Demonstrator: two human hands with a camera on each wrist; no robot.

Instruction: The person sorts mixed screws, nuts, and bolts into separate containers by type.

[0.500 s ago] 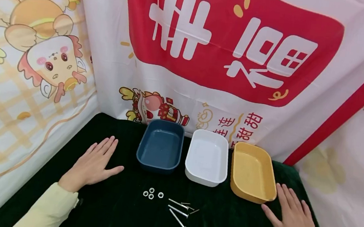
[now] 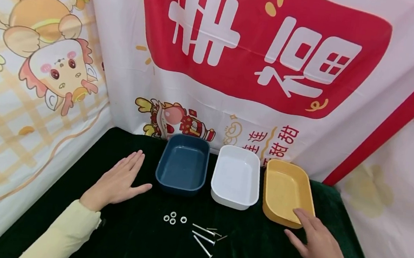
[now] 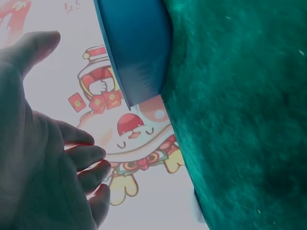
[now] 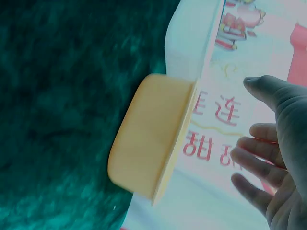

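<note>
Left hand and right hand empty, fingers extended; raise the latter clear of yellow tray before reaching left toward bolts.

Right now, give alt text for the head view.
A person's left hand beside a blue tray, right hand at a yellow tray; white tray between, four nuts and several screws in front, on green cloth.

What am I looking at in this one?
A person has both bare hands out, holding nothing. The right hand hovers by the near corner of the yellow tray; the left hand is beside the blue tray, apart from it. A white tray stands between those two. Four nuts and several screws or bolts lie loose on the green cloth.
</note>
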